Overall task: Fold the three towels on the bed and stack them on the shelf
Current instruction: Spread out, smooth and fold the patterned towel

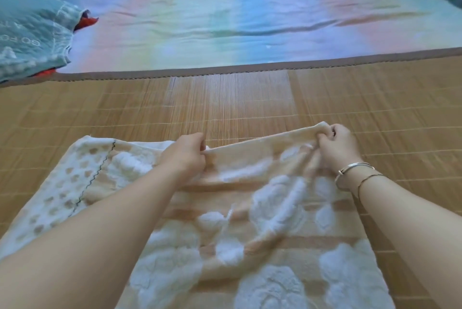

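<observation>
One pastel rainbow bedsheet point(225, 23) lies beyond one woven bamboo mat point(225, 98), where one beige towel with white flowers point(262, 221) runs lengthwise toward the viewer, its far edge pinched by two hands, left hand point(183, 156) and right hand point(337, 148).

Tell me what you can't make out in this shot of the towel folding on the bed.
- Shelf: nowhere in the head view.
- Third towel: not identifiable; only the beige towel and the dotted towel beneath it show.
- Beige towel's near edge: cut off by the bottom frame.
- Left hand and right hand fingers: curled into the fold, tips hidden.
- Teal pillow: print cut by the left edge.
</observation>
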`<control>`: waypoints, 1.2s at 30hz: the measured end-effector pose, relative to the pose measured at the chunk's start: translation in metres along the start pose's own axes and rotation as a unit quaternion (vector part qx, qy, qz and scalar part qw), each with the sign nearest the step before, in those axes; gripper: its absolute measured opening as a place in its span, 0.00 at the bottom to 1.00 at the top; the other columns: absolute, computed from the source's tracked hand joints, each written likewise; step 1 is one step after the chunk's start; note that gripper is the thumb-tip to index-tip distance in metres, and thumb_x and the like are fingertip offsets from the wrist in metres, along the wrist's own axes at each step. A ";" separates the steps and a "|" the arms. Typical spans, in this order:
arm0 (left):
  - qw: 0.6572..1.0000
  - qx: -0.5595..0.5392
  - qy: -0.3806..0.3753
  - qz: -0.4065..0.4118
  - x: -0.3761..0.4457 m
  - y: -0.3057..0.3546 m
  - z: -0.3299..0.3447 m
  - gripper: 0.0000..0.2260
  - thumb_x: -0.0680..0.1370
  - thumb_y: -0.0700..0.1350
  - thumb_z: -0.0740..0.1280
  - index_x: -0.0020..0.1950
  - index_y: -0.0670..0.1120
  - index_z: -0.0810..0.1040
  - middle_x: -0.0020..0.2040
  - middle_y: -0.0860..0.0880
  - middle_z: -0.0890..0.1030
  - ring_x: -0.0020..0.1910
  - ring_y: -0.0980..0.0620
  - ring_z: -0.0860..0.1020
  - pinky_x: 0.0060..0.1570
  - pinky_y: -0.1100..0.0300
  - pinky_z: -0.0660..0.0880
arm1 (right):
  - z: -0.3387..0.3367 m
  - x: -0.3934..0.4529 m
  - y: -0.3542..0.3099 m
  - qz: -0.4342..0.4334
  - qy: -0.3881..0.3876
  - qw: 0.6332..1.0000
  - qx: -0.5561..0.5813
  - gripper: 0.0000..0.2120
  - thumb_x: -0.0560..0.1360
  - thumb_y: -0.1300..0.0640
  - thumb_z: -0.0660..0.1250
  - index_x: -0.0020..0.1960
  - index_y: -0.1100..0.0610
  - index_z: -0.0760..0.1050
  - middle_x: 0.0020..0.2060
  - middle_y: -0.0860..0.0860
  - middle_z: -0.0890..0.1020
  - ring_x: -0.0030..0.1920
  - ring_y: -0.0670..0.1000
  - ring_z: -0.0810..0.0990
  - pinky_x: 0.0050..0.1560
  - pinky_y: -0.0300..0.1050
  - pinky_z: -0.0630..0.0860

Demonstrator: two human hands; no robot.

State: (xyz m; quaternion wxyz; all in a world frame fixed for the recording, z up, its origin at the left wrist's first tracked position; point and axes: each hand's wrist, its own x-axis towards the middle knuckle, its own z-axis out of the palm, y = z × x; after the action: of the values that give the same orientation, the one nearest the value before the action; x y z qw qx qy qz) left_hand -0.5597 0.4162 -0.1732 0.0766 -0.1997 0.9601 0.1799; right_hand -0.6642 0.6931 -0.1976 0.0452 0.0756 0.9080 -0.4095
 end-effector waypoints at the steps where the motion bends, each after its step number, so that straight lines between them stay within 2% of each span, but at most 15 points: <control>1: 1.000 -0.008 0.019 0.000 0.005 0.006 -0.001 0.03 0.75 0.40 0.62 0.43 0.48 0.71 0.45 0.48 0.78 0.44 0.43 0.76 0.42 0.52 0.74 | -0.003 0.004 -0.001 -0.003 0.037 0.999 0.026 0.06 0.75 0.63 0.60 0.40 0.58 0.67 0.35 0.53 0.72 0.39 0.55 0.69 0.37 0.44 0.61; 3: 0.999 -0.027 0.043 0.002 0.013 0.017 0.000 0.03 0.76 0.40 0.61 0.48 0.46 0.72 0.46 0.46 0.77 0.47 0.41 0.76 0.45 0.51 0.74 | -0.004 0.011 0.004 0.004 0.062 0.997 0.049 0.02 0.76 0.63 0.59 0.45 0.58 0.68 0.40 0.55 0.74 0.42 0.55 0.71 0.42 0.44 0.64; 6: 1.000 -0.003 -0.008 -0.007 0.024 0.025 0.014 0.09 0.77 0.43 0.61 0.57 0.46 0.72 0.56 0.46 0.75 0.57 0.42 0.73 0.55 0.48 0.73 | -0.003 0.013 0.015 0.043 -0.009 0.996 0.078 0.03 0.75 0.62 0.60 0.49 0.57 0.69 0.40 0.52 0.74 0.42 0.53 0.73 0.42 0.43 0.66; 8: 0.998 0.042 -0.037 -0.013 0.029 0.024 0.025 0.12 0.78 0.43 0.60 0.62 0.47 0.71 0.60 0.46 0.71 0.62 0.42 0.68 0.58 0.48 0.69 | -0.009 0.015 0.013 0.088 -0.064 0.984 0.142 0.03 0.73 0.57 0.60 0.44 0.55 0.70 0.32 0.48 0.72 0.31 0.46 0.73 0.31 0.39 0.69; 10: 0.998 0.055 -0.022 -0.014 0.030 0.022 0.032 0.12 0.78 0.41 0.60 0.60 0.48 0.72 0.59 0.46 0.70 0.61 0.42 0.66 0.56 0.49 0.68 | -0.015 0.022 0.014 0.176 -0.099 0.957 0.207 0.08 0.72 0.55 0.56 0.38 0.55 0.70 0.21 0.48 0.70 0.20 0.45 0.68 0.20 0.36 0.64; 12: 0.999 0.050 0.012 -0.010 0.031 0.020 0.033 0.09 0.77 0.40 0.60 0.56 0.47 0.73 0.55 0.46 0.70 0.59 0.42 0.68 0.53 0.49 0.69 | -0.021 0.026 0.019 0.235 -0.126 0.939 0.217 0.12 0.75 0.59 0.52 0.35 0.57 0.68 0.16 0.49 0.69 0.20 0.49 0.66 0.21 0.34 0.63; 15: 0.999 0.025 0.019 -0.009 0.034 0.020 0.032 0.04 0.77 0.39 0.61 0.50 0.46 0.71 0.50 0.48 0.69 0.55 0.43 0.71 0.49 0.50 0.70 | -0.033 0.013 0.024 0.212 -0.231 0.947 0.073 0.14 0.78 0.55 0.58 0.35 0.58 0.69 0.24 0.52 0.71 0.24 0.50 0.68 0.24 0.36 0.66; 17: 1.000 0.023 0.003 -0.014 0.033 0.022 0.031 0.03 0.76 0.41 0.62 0.49 0.46 0.70 0.51 0.48 0.70 0.52 0.44 0.72 0.48 0.49 0.72 | -0.040 -0.002 0.026 0.208 -0.342 0.916 0.033 0.18 0.77 0.45 0.61 0.37 0.57 0.74 0.27 0.52 0.76 0.28 0.50 0.74 0.26 0.36 0.71; 19: 0.999 0.028 -0.012 -0.023 0.034 0.023 0.029 0.04 0.77 0.43 0.63 0.50 0.46 0.70 0.53 0.47 0.69 0.50 0.45 0.73 0.47 0.49 0.73 | -0.043 -0.011 0.030 0.205 -0.411 0.886 0.067 0.25 0.73 0.38 0.65 0.46 0.62 0.80 0.40 0.58 0.82 0.42 0.56 0.81 0.43 0.46 0.78; 21: 0.999 0.033 -0.022 -0.029 0.033 0.024 0.027 0.05 0.77 0.44 0.63 0.51 0.45 0.70 0.53 0.47 0.69 0.49 0.45 0.73 0.46 0.50 0.73 | -0.041 -0.014 0.035 0.159 -0.396 0.898 0.111 0.27 0.70 0.41 0.70 0.50 0.66 0.79 0.45 0.63 0.80 0.46 0.60 0.77 0.50 0.56 0.74; 23: 0.999 0.038 -0.024 -0.031 0.032 0.025 0.026 0.05 0.77 0.44 0.63 0.51 0.46 0.70 0.53 0.47 0.68 0.49 0.45 0.73 0.45 0.51 0.72 | -0.036 -0.013 0.035 0.086 -0.313 0.938 0.123 0.22 0.75 0.48 0.68 0.48 0.69 0.77 0.40 0.61 0.78 0.41 0.55 0.76 0.44 0.49 0.74; 26: 0.999 0.037 -0.014 -0.028 0.030 0.024 0.026 0.03 0.78 0.43 0.60 0.51 0.45 0.69 0.55 0.45 0.68 0.51 0.43 0.73 0.49 0.49 0.72 | -0.032 -0.005 0.035 -0.038 -0.065 0.995 0.067 0.18 0.79 0.56 0.61 0.42 0.71 0.74 0.34 0.58 0.74 0.37 0.53 0.70 0.37 0.45 0.66; 28: 0.999 0.025 0.006 -0.029 0.028 0.024 0.026 0.03 0.78 0.42 0.59 0.50 0.45 0.69 0.55 0.44 0.69 0.51 0.41 0.73 0.50 0.47 0.73 | -0.034 0.003 0.039 -0.028 0.027 0.998 0.049 0.17 0.80 0.56 0.59 0.40 0.69 0.73 0.34 0.57 0.74 0.38 0.54 0.70 0.38 0.46 0.63; 31: 0.999 0.021 0.030 -0.029 0.027 0.027 0.029 0.02 0.79 0.41 0.58 0.50 0.45 0.68 0.55 0.43 0.69 0.51 0.41 0.73 0.48 0.47 0.73 | -0.035 0.012 0.054 0.025 -0.018 0.997 -0.066 0.15 0.81 0.54 0.56 0.40 0.62 0.70 0.38 0.57 0.74 0.42 0.57 0.71 0.41 0.45 0.62; 36: 0.999 0.015 0.021 -0.028 0.028 0.025 0.035 0.04 0.77 0.42 0.61 0.51 0.45 0.68 0.56 0.44 0.69 0.53 0.42 0.72 0.50 0.48 0.72 | -0.037 0.018 0.041 0.070 -0.119 0.990 -0.026 0.22 0.78 0.41 0.58 0.32 0.55 0.65 0.29 0.51 0.68 0.33 0.53 0.67 0.36 0.46 0.61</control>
State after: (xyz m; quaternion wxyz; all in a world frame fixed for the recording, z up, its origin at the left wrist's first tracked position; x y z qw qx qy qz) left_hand -0.5930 0.4402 -0.2036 0.0641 -0.2295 0.9582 0.1584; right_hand -0.6757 0.7494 -0.2066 0.1832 0.0883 0.8992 -0.3874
